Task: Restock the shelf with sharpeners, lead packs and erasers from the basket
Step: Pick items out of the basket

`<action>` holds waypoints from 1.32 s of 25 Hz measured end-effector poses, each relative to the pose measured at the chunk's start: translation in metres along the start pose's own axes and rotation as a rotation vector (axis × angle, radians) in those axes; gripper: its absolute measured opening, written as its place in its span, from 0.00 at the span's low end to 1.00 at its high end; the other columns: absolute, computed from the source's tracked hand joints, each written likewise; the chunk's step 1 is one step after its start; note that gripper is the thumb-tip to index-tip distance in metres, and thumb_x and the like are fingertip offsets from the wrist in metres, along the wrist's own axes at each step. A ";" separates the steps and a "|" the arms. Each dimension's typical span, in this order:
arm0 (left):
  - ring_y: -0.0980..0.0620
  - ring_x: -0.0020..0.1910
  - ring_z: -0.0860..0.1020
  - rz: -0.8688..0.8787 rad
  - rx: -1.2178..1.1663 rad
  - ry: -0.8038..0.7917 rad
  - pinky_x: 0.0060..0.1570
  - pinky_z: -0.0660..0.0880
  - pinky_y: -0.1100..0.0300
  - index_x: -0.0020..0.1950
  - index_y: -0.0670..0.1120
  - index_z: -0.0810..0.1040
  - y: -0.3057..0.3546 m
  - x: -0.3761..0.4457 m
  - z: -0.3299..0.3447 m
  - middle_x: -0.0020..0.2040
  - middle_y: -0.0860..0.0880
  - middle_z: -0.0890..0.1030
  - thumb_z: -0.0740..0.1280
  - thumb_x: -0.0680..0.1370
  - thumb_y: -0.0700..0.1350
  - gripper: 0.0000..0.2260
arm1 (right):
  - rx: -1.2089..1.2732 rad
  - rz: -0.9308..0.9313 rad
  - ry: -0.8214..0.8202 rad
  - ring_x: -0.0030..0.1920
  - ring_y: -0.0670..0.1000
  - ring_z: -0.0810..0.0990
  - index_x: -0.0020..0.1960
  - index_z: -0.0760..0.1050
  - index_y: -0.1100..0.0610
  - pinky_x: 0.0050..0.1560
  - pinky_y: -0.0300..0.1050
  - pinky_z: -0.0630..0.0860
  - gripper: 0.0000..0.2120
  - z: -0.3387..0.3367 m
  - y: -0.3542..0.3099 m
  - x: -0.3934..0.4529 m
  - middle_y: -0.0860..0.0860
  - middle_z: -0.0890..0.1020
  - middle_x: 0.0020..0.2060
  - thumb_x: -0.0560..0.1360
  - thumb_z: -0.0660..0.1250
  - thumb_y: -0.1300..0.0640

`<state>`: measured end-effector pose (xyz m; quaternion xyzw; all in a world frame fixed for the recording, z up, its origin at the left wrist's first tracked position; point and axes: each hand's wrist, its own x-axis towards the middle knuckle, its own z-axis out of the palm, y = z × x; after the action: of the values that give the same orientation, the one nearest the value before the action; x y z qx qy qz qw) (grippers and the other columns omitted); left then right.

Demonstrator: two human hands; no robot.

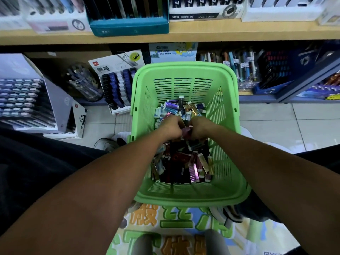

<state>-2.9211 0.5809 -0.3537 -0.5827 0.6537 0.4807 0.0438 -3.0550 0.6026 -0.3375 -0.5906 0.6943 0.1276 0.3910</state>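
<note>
Gripping 1 maroon pack [186,133], 2 hands, 1 basket [185,195]

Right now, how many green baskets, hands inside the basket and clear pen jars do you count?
Green basket: 1
Hands in the basket: 2 (left hand, right hand)
Clear pen jar: 1
Total: 4
The small packs in the basket are too many to count.
</note>
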 end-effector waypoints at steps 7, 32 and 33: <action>0.42 0.58 0.76 -0.131 -0.084 0.371 0.54 0.77 0.51 0.71 0.39 0.64 0.017 0.005 -0.023 0.62 0.41 0.74 0.71 0.74 0.33 0.28 | 0.228 0.035 0.295 0.48 0.51 0.76 0.67 0.69 0.61 0.46 0.38 0.73 0.26 -0.031 -0.007 -0.007 0.55 0.78 0.52 0.72 0.73 0.67; 0.47 0.53 0.79 0.173 0.496 -0.416 0.54 0.75 0.57 0.61 0.43 0.77 -0.005 -0.033 0.037 0.48 0.49 0.79 0.78 0.70 0.39 0.21 | -0.429 -0.193 -0.457 0.53 0.54 0.83 0.61 0.79 0.51 0.50 0.46 0.80 0.28 0.047 0.013 -0.028 0.49 0.83 0.55 0.63 0.83 0.53; 0.48 0.50 0.78 0.175 0.511 -0.407 0.53 0.75 0.57 0.60 0.43 0.77 -0.006 -0.034 0.038 0.46 0.50 0.78 0.77 0.70 0.39 0.20 | -0.418 -0.191 -0.449 0.51 0.54 0.83 0.61 0.78 0.53 0.49 0.46 0.81 0.29 0.049 0.012 -0.029 0.50 0.83 0.55 0.63 0.83 0.53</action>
<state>-2.9252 0.6322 -0.3566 -0.3865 0.7785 0.4097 0.2768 -3.0469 0.6581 -0.3537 -0.6777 0.4908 0.3572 0.4150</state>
